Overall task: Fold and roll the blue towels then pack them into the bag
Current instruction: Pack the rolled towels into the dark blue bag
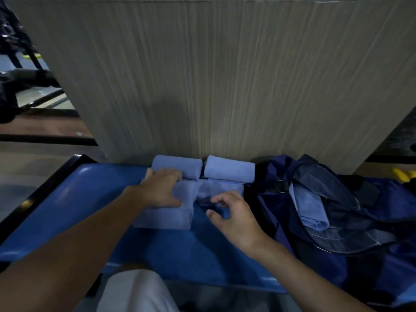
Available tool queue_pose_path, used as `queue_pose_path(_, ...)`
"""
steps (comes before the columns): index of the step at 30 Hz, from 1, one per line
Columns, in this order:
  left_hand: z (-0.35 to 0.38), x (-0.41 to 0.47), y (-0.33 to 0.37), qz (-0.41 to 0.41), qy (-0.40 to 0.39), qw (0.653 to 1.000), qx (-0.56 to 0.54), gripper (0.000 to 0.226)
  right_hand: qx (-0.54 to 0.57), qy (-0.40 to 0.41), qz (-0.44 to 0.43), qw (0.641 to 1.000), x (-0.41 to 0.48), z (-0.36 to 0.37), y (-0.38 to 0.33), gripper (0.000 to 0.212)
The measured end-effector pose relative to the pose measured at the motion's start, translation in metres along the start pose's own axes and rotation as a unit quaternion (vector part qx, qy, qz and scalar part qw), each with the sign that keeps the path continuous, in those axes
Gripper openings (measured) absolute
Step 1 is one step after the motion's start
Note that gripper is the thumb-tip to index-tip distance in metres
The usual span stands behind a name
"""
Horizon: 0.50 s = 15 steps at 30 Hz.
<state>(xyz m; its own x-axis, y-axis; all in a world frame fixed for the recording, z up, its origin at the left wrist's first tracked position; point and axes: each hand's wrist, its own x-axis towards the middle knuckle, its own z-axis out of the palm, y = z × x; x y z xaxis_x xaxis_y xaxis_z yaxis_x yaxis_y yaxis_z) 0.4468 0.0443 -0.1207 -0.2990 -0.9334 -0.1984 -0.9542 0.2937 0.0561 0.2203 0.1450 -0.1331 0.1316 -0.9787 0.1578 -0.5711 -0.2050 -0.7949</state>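
A light blue towel (164, 218) lies folded flat on the blue table (78, 199). My left hand (159, 188) presses down on its far half, fingers spread toward the far edge. Just to the right, my right hand (234, 217) hovers over the towel's right part with fingers loosely curled and nothing in them. Two rolled blue towels (180, 164) (229, 168) lie side by side at the back against the wall. The dark blue bag (281, 221) lies open at the right with another blue towel (310, 208) inside it.
A tall grey-beige panel (202, 86) rises directly behind the table. The table's near edge and my light-coloured trouser leg (135, 291) are at the bottom. Dark furniture frames (27, 82) stand at the far left, and a yellow object (403, 174) shows at the far right.
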Motion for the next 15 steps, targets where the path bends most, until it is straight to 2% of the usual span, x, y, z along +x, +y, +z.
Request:
queue_pose_path(3, -0.003, -0.003, 0.001, 0.003, 0.001, 0.999, -0.033, 0.053, -0.001, -0.005, 0.007, 1.000, 0.002, 0.000, 0.002, 0.019)
queue_pose_path(6, -0.009, -0.008, 0.006, 0.004, 0.048, 0.998, -0.050, 0.055, 0.009, -0.001, 0.013, 1.000, 0.002, -0.001, 0.003, 0.019)
queue_pose_path(9, -0.021, -0.018, 0.013, -0.025, 0.111, 0.978, -0.174, 0.050, 0.044, 0.014, 0.019, 0.999, 0.003, -0.006, 0.000, 0.025)
queue_pose_path(12, -0.037, -0.028, 0.039, 0.008, 0.220, 0.914, -0.339, 0.045, 0.128, 0.013, 0.036, 0.991, 0.003, -0.016, -0.008, 0.041)
queue_pose_path(15, -0.055, -0.035, 0.081, 0.085, 0.253, 0.843, -0.467, 0.039, 0.213, 0.006, 0.049, 0.976, 0.001, -0.033, -0.015, 0.072)
